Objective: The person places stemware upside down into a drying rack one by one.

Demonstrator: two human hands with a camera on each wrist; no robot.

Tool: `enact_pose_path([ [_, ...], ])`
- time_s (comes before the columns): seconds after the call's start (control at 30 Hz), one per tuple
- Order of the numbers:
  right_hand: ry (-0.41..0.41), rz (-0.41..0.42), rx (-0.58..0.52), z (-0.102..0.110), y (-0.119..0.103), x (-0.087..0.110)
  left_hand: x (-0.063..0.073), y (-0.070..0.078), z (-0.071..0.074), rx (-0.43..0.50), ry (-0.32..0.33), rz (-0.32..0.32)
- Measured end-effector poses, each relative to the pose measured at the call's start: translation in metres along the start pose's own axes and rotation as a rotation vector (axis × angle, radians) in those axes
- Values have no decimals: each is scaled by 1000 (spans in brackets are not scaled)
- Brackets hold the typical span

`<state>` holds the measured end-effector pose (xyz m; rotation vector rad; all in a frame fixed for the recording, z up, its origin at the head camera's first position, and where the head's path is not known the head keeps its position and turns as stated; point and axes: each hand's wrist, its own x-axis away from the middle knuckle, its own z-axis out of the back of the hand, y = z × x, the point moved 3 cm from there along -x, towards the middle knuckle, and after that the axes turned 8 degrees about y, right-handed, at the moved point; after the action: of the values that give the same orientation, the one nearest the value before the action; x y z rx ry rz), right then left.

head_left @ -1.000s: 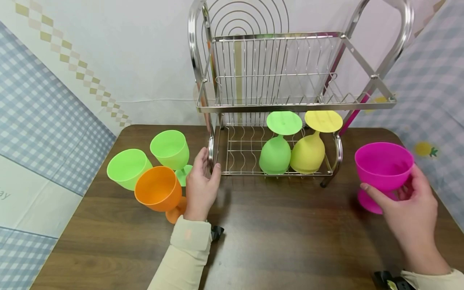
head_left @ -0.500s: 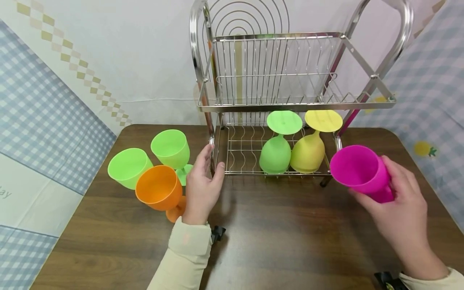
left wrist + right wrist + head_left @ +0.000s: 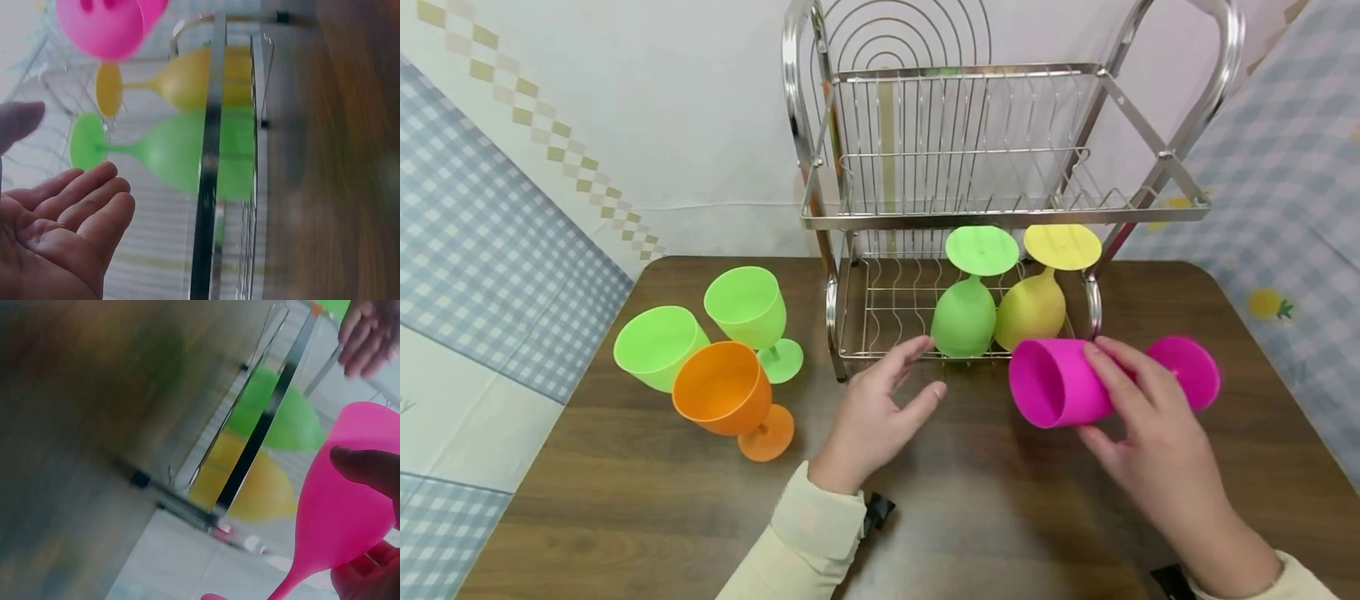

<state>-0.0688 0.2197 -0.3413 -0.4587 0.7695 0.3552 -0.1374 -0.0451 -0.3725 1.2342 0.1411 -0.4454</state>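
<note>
The right hand (image 3: 1157, 442) grips the bowl of a magenta goblet (image 3: 1082, 385), thumb on one side and fingers on the other. The goblet is tipped onto its side, mouth toward the left hand and foot to the far right, in front of the rack's right end. The right forearm slants in from the lower right corner.

The left hand (image 3: 876, 417) has its fingers reaching forward, loosely extended, thumb spread away from them and palm turned toward the goblet. Its fingertips are near the rack's lower front rail; whether they touch it I cannot tell. Its forearm, in a pale sleeve (image 3: 808, 533), comes up from the bottom edge.

Just behind the hands stands the two-tier metal rack (image 3: 1000, 220). An upside-down green goblet (image 3: 964, 321) and an upside-down yellow goblet (image 3: 1033, 308) take up the right part of its lower tier, side by side, behind the front rail and with the upper tier's rail just above their feet.

Left of the rack, on the wooden table (image 3: 985, 525), an orange goblet (image 3: 722, 387) stands upright in front of two lime goblets (image 3: 748, 308).
</note>
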Motion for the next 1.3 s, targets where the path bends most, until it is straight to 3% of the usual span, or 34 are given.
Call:
enact_pose_path([
  [0.1,-59,30,-12,-6,-11,2,4,5,-7,36,-45,-14],
  [0.23,-74,98,-26,-14,-25,4,8,9,-16,54,-104,4],
  [0.47,-131,94,-5,-23,-40,5,14,13,-26,-64,-201,84],
  [0.63,-128,106,-1,-27,-44,4,15,13,-28,-131,-184,71],
  [0.8,-134,89,4,-29,-45,7,14,12,-28,-94,-153,40],
  [1.0,6,100,-46,-29,-47,12,14,13,-28,-37,-129,-4],
  [1.2,156,79,-56,-25,-46,14,11,14,-26,59,-111,-7],
  [1.3,220,-20,-111,-23,-43,17,11,14,-25,113,-94,10],
])
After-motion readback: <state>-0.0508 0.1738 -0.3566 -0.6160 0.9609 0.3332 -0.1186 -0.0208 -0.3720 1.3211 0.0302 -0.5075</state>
